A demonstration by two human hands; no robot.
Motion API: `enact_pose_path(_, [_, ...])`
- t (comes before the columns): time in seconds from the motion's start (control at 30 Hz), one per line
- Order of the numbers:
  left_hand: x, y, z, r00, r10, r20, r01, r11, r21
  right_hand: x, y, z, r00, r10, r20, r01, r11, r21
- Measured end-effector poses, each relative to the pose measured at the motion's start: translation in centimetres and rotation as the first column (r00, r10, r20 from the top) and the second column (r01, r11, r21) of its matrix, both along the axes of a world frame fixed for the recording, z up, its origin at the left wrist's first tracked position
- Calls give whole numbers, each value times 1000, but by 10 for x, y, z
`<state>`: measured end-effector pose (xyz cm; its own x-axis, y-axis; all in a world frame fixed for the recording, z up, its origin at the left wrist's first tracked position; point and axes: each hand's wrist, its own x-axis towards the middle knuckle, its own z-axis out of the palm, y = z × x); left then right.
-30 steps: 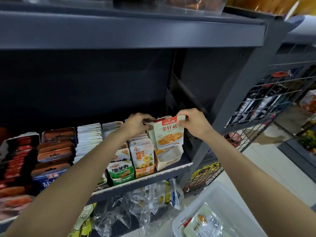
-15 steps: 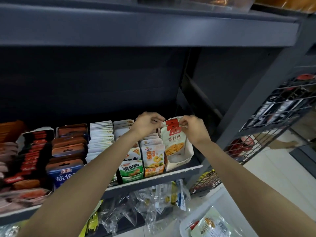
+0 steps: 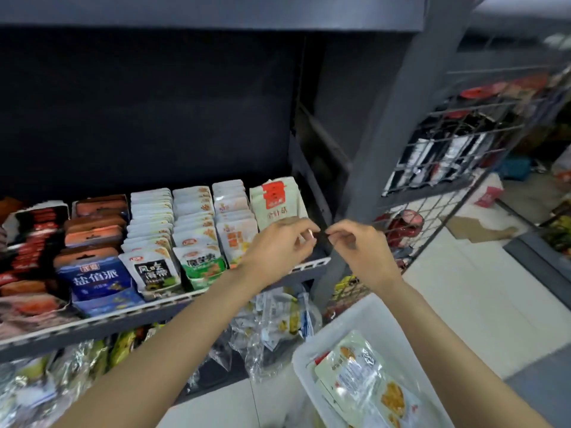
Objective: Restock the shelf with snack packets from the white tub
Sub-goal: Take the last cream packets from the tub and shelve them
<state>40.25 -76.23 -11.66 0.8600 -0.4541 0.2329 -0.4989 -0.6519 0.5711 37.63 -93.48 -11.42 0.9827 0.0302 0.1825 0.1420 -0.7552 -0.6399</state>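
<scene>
A white snack packet with a red top label (image 3: 276, 200) stands at the right end of the dark shelf (image 3: 312, 264), behind my hands. My left hand (image 3: 278, 247) and my right hand (image 3: 358, 247) hover just in front of it, fingertips nearly touching each other, holding nothing. The white tub (image 3: 370, 313) sits low at the bottom right; it holds pale packets with yellow food prints (image 3: 358, 369).
Rows of upright packets fill the shelf to the left: green (image 3: 202, 265), black-and-white (image 3: 154, 271), blue box (image 3: 95, 281). Clear bagged goods (image 3: 272, 322) lie on the shelf below. A grey upright post (image 3: 395, 125) and a wire rack (image 3: 457, 156) stand right.
Both hands let go of the red-labelled packet, which now stands in the shelf's right row, and pulled back toward me. The view tilted down, showing more of the tub.
</scene>
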Motion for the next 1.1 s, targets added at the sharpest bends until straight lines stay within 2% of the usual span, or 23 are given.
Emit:
enact_pose_path(0.07, [-25, -21, -22, 998, -45, -46, 47, 998, 45, -29, -22, -24, 998, -37, -49, 36, 999, -11])
enact_pose_path(0.17, [-63, -54, -66, 977, -44, -208, 58, 996, 63, -73, -55, -76, 974, -121, -191, 119, 993, -23])
enact_pose_path(0.27, [-96, -84, -113, 936, -37, -350, 91, 986, 140, -115, -86, -136, 891, -205, -405, 200, 978, -55])
enact_pose_path(0.43, [-131, -115, -186, 852, 12, -524, 196, 919, 341, -170, -117, -222, 732, -265, -628, 153, 962, -227])
enact_pose_path(0.53, [-138, -127, -216, 844, 26, -536, 246, 869, 429, -193, -120, -255, 668, -185, -720, 121, 983, -140])
enact_pose_path(0.63, [-137, -133, -236, 848, 9, -531, 370, 708, 602, -207, -125, -271, 629, -110, -770, -37, 985, -171])
enact_pose_path(0.7, [-133, -133, -246, 838, 21, -545, 419, 614, 669, -211, -130, -277, 631, -149, -762, -108, 955, -276])
enact_pose_path(0.77, [-130, -134, -252, 842, 29, -538, 434, 556, 709, -212, -135, -277, 624, -220, -750, -92, 932, -350])
enact_pose_path(0.9, [-133, -144, -246, 890, -58, -451, 430, 434, 792, -210, -145, -272, 584, -270, -765, -78, 920, -384])
enact_pose_path(0.97, [-134, -144, -242, 878, -122, -464, 467, 439, 768, -207, -147, -270, 577, -262, -773, -83, 923, -375])
enact_pose_path(1.03, [-136, -141, -232, 853, -195, -483, 511, 496, 702, -202, -146, -264, 589, -266, -763, -93, 915, -391])
enact_pose_path(1.1, [-139, -137, -223, 870, -245, -428, 488, 551, 676, -196, -143, -257, 618, -296, -728, -93, 892, -442])
